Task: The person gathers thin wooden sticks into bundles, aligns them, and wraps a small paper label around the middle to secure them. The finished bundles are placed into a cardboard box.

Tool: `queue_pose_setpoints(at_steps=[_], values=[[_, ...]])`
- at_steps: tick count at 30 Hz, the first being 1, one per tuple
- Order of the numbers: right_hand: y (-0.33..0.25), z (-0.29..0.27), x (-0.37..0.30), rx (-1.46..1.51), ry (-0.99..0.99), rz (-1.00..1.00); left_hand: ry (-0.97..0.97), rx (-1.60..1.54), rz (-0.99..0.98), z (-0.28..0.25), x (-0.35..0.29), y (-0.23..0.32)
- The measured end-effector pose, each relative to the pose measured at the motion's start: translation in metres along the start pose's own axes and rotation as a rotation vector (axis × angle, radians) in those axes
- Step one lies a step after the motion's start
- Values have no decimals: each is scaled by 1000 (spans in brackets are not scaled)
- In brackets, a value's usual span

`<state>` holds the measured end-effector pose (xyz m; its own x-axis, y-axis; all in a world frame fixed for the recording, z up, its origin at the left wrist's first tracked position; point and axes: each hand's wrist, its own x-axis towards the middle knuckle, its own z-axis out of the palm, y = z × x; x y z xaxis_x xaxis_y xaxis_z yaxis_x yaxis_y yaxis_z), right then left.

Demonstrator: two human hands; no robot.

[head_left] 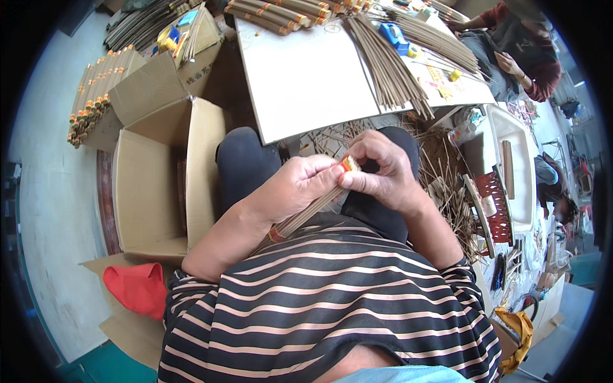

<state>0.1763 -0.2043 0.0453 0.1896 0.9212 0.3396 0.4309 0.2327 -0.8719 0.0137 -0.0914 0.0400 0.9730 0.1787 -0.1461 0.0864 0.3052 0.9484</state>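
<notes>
A slim bundle of brown incense sticks (299, 220) lies slanted across my lap, with a red and yellow band at each end. My left hand (306, 182) is wrapped round the bundle near its upper end. At that same end, the thumb and bent fingers of my right hand (386, 172) pinch the red and yellow paper band (348, 164). Both hands touch each other's side of the band. The sticks' lower end rests against my striped shirt.
A white table (306, 83) ahead carries banded bundles (271, 14), loose sticks (391, 67) and a blue tape dispenser (394, 38). An open cardboard box (153, 191) stands left, near stacked bundles (99, 89) and a red cloth (135, 290). Another person (523, 54) sits far right, beyond a white tub (525, 191).
</notes>
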Motion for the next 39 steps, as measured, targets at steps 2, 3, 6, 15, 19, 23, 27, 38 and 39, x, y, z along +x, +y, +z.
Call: queue_pose_setpoints(at_steps=[2, 3, 6, 15, 19, 23, 27, 38, 39], values=[[-3, -3, -1, -47, -11, -15, -82, -24, -33, -4, 2, 2], [-2, -4, -1, -66, -12, -45, -108, -18, -57, -4, 2, 7], [3, -7, -2, -114, -22, -80, -124, -88, -169, -2, 4, 10], [16, -15, 0, 69, -71, 136, -18, -188, -233, 9, 14, 5], [26, -27, 12, 288, -164, 282, 62, -130, -269, 7, 24, 4], [79, -82, 54, 195, 159, 444, 119, -185, -259, -5, 33, -4], [158, -162, 117, -162, 246, 505, 136, -228, -299, -13, 40, -4], [261, -237, 220, -556, -55, 907, 185, -354, -373, -41, 61, -7], [265, -238, 222, -558, -67, 928, 188, -358, -373, -42, 62, -7]])
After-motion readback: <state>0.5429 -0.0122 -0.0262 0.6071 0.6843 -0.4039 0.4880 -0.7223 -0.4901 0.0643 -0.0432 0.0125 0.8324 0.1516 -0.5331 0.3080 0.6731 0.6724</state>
